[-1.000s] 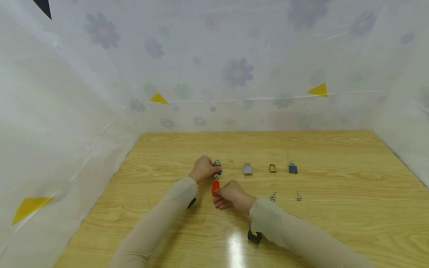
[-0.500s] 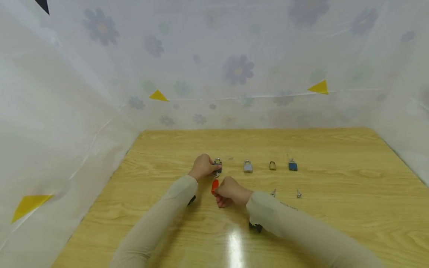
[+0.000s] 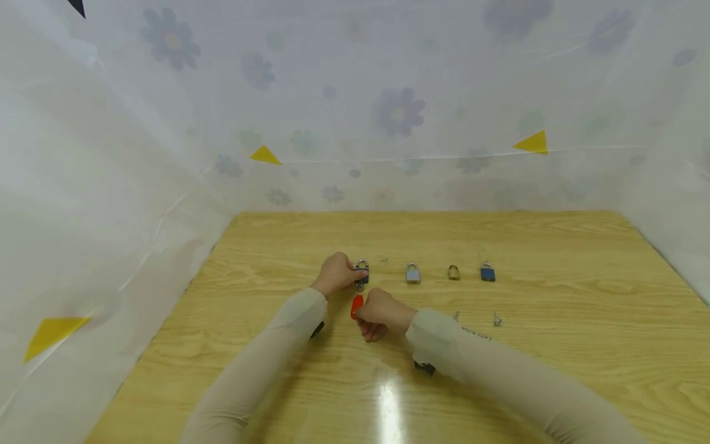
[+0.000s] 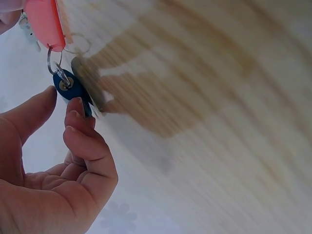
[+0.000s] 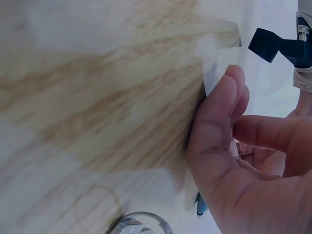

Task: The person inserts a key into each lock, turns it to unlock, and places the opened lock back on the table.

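Padlock (image 3: 362, 271) at frame centre on table (image 3: 554, 345), pinched steady by left hand (image 3: 335, 275) fingers; red tag (image 3: 356, 306) gripped in right hand (image 3: 383, 314), key aimed at lock's underside. Three padlocks lined up rightward.

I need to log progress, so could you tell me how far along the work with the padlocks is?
Done: nothing looks finished. In hand: the left hand holds the leftmost padlock; the right hand pinches the red key tag below it. Left: three padlocks with shackles down and two loose keys lie untouched.
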